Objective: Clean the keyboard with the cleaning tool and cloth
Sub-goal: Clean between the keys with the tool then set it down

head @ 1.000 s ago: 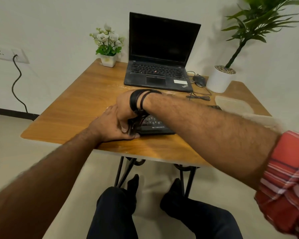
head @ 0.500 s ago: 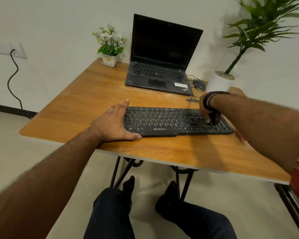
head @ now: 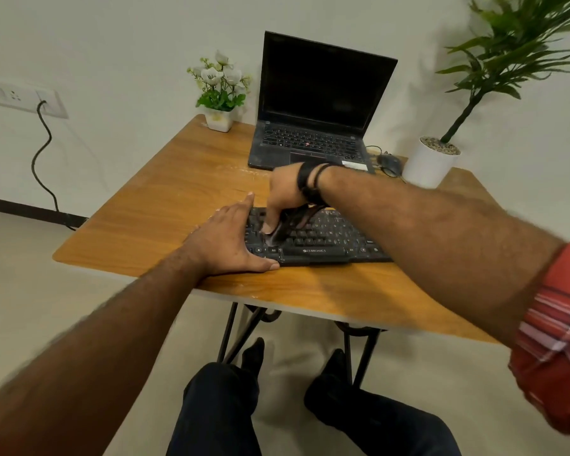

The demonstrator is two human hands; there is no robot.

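Keyboard on table, front centre.
Left hand: fingers straight, flat against the keyboard's left end. Right hand: grips a dark cleaning tool, its tip on the left-side keys. Laptop behind.

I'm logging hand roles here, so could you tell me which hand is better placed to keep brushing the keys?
Right. The right hand already grips the cleaning tool on the keyboard, while the left hand lies flat, bracing its left end.
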